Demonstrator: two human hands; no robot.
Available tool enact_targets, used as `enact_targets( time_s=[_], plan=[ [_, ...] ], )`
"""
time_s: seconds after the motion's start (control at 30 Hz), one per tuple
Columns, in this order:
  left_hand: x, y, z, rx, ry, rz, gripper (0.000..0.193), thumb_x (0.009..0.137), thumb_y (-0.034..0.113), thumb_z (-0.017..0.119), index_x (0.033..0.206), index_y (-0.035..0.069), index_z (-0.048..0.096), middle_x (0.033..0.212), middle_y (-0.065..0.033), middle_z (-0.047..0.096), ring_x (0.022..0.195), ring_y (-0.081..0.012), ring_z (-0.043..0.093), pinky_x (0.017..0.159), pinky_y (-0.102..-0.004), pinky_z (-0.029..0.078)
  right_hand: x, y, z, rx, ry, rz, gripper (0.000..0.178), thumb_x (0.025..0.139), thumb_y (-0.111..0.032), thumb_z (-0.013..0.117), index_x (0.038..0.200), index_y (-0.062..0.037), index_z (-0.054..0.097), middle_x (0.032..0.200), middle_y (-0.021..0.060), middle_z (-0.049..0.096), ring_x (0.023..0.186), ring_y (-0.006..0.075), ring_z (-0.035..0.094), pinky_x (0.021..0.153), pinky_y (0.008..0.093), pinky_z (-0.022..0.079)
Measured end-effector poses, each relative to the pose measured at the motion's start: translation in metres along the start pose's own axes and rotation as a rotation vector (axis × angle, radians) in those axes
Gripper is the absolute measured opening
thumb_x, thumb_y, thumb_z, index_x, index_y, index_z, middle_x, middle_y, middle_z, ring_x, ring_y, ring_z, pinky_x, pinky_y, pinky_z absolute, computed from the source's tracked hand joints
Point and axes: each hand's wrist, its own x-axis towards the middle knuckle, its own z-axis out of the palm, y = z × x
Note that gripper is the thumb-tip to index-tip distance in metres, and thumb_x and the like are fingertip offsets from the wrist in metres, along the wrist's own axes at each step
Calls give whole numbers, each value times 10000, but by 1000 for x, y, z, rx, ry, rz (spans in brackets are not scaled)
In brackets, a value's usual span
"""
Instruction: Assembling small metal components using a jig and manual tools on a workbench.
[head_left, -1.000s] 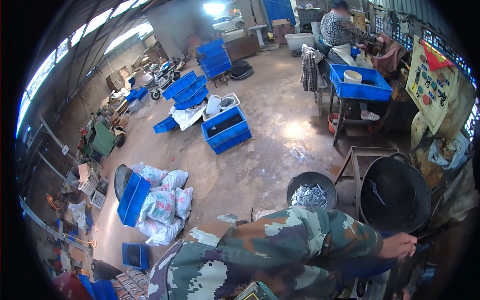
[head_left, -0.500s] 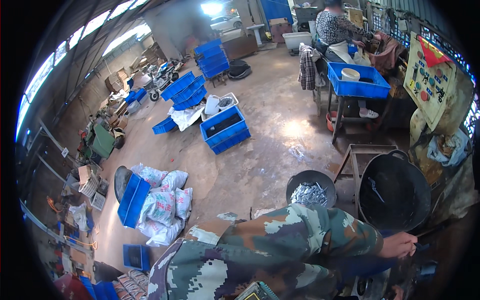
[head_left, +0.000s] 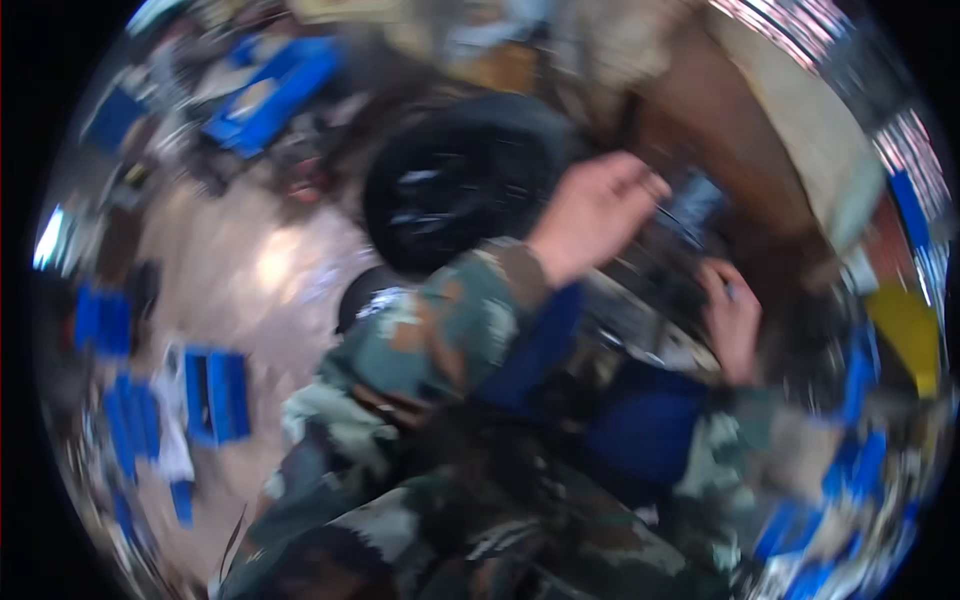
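Motion blurs the whole view. My left hand [head_left: 598,215], in a camouflage sleeve, reaches over the work spot with its fingers closed. A thin dark end shows at its fingertips, too smeared to name. My right hand [head_left: 735,322] is lower and to the right, fingers curled, with a small pale glint at them; what it holds cannot be made out. Between and beyond the hands is a blurred grey-blue metallic part [head_left: 697,205] of what looks like a machine. Below it, a pale worn metal edge [head_left: 650,345] runs toward my right hand.
A big black tub [head_left: 470,180] with a few shiny pieces stands left of my left hand. Beside it, a smaller dark basin [head_left: 372,298] holds silvery pieces. Blue crates [head_left: 215,395] are on the floor at left; a blue tray [head_left: 272,95] is at the far left. Brown panelling [head_left: 740,130] rises ahead.
The view has swung right and down toward the work spot. Both hands now show near the middle; before, the left was at the right edge and the right hand barely showed.
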Motion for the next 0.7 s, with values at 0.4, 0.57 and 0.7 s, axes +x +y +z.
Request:
enact_targets(
  time_s=[0.4,0.57,0.7],
  plan=[
    [97,-87,73,762,-338,114,286,946,250,586,1056,8,691,939,-173,680,895,-371,631,812,-413,489,18,11,-22,115,240,62,201,949,-128,577,1062,16,659,822,143,715,735,181,671,702,306,510],
    [80,-119,57,819,-605,89,264,905,215,610,1088,37,678,1067,-178,643,1017,-399,598,869,-436,475,19,7,-21,106,221,111,212,942,-127,579,1074,17,660,844,133,721,741,165,659,714,301,508],
    [83,-149,56,727,-658,109,231,899,171,596,1075,45,675,1040,-176,635,1014,-390,587,868,-443,467,24,2,-19,146,224,151,210,937,-136,587,1069,8,662,839,88,723,645,128,610,615,283,490]
  ],
)
